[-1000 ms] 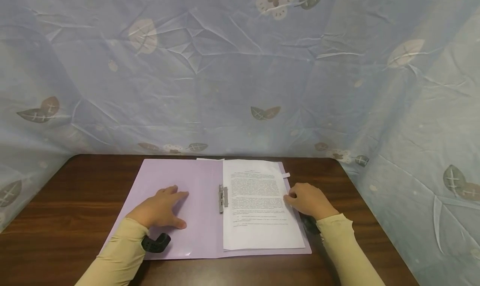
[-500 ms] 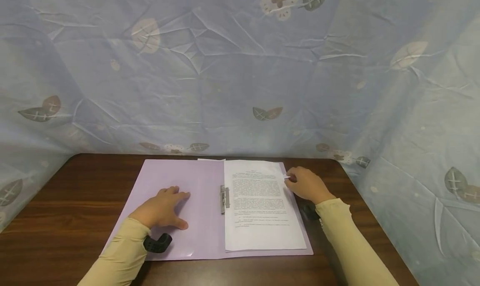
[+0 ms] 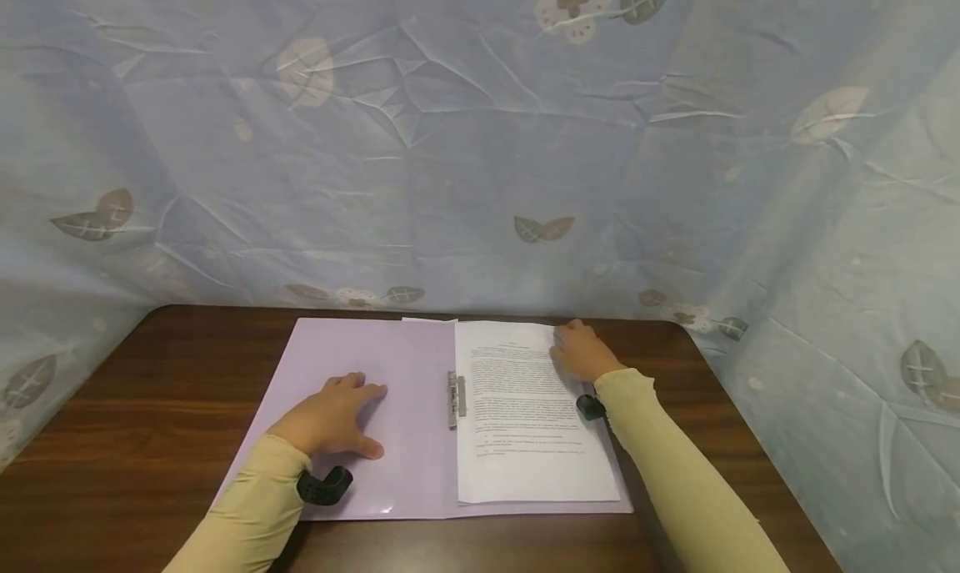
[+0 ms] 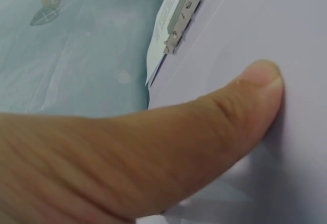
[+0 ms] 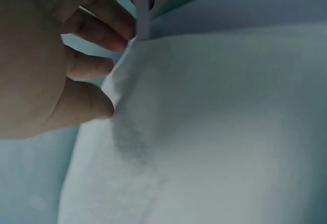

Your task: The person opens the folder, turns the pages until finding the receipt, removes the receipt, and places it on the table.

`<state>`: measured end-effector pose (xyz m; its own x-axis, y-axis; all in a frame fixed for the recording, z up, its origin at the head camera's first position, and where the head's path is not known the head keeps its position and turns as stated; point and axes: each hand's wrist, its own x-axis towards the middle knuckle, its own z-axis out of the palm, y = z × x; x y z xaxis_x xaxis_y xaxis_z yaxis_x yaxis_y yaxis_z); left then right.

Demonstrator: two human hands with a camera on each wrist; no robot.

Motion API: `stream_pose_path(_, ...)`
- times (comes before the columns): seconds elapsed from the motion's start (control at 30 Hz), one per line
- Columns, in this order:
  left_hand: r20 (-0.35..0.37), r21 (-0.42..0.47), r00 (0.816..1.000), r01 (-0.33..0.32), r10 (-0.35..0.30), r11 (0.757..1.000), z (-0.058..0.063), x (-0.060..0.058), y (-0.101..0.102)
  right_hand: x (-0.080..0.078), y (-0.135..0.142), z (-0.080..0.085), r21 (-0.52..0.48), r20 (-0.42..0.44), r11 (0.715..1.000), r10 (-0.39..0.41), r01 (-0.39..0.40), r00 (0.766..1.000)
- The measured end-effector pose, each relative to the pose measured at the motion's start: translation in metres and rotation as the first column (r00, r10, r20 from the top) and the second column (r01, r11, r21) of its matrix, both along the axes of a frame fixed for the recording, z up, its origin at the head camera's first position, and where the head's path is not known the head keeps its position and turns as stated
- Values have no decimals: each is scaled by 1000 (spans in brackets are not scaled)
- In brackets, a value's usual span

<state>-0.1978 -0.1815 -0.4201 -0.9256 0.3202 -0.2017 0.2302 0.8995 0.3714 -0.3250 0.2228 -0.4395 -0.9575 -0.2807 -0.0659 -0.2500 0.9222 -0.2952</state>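
Note:
A light purple folder (image 3: 405, 473) lies opened flat on the dark wooden table. My left hand (image 3: 333, 419) rests on its left cover with fingers spread; the thumb fills much of the left wrist view. On the right side sits a stack of printed paper sheets (image 3: 525, 473), beside a metal clip (image 3: 456, 399) at the spine. At the sheets' upper right edge is my right hand (image 3: 583, 352). In the right wrist view its fingers are loosely bent, with fingertips (image 5: 104, 106) touching the page edge. A small pale tab (image 5: 143, 14) sticks out near those fingers.
Brown table surface (image 3: 112, 439) surrounds the folder. A patterned blue-grey cloth (image 3: 450, 181) hangs behind and to the right. A sliver of white paper (image 3: 429, 319) pokes out past the folder's top edge. Black wrist bands (image 3: 325, 486) sit on both wrists.
My right hand has moved up along the paper's right edge, past the small tab, to the upper right corner. My left hand stays in place on the cover.

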Motion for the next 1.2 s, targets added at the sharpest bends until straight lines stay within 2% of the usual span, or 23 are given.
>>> stream_pose_path(0.1,-2,3,1000,0,0,1000,0,0,0,-4,-2,-8,71,-17,997,-3,4,1000)
stream_pose_path(0.2,-2,-7,1000,-2,2,1000,0,0,-1,-7,-3,-12,98,-15,995,-25,27,1000)
stream_pose_path(0.57,3,-22,1000,-1,1,1000,4,1,1,-6,-5,-2,79,28,994,-84,82,996)
stream_pose_path(0.73,7,-19,1000,2,-2,1000,3,0,1,-4,-6,0,66,5,991,-113,113,994)
stream_pose_path(1.0,5,-23,1000,16,-16,1000,1,-1,-1,-4,-9,-1,100,-37,989,-111,114,993)
stream_pose_path(1.2,5,-27,1000,14,-14,1000,-1,-1,0,-3,-10,2,63,-78,987,-143,148,987)
